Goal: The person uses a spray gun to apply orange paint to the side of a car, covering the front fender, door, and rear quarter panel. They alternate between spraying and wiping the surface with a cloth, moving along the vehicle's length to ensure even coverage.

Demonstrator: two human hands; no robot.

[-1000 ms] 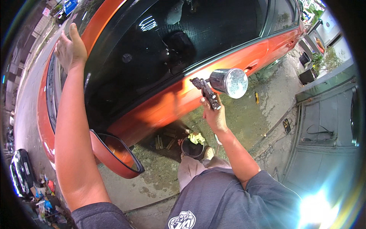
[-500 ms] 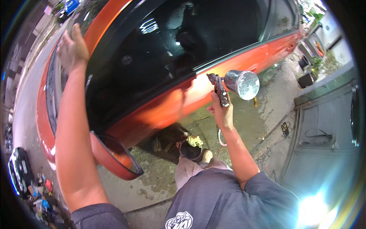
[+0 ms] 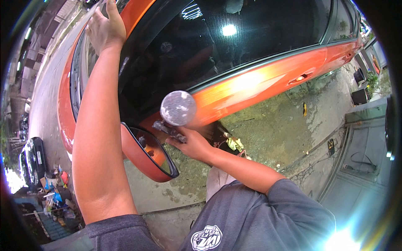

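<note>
Here, entries ran left to right.

Left hand (image 3: pixel 106 26): at eleven o'clock, arm stretched up, palm flat and fingers pressed together on the roof edge of the orange car (image 3: pixel 268 79); it held nothing, only braced.

Side mirror (image 3: pixel 147 151): at eight o'clock from centre, orange shell, glass facing down, just below the spray gun.

Spray gun (image 3: pixel 175 115): near centre, dark body topped by a round metal cup with a speckled lid, lying close against the door below the dark window (image 3: pixel 234 46).

Right hand (image 3: pixel 193 144): at six o'clock of the gun, fingers wrapped tight round its grip.

Door panel: at two o'clock, glossy and evenly orange; no bare or dull patch was to be seen. Whether spray was leaving the nozzle could not be told, so progress was judged uncertain, the forward door area seemingly in hand.

Ground (image 3: pixel 293 134): at three o'clock, stained concrete.
</note>
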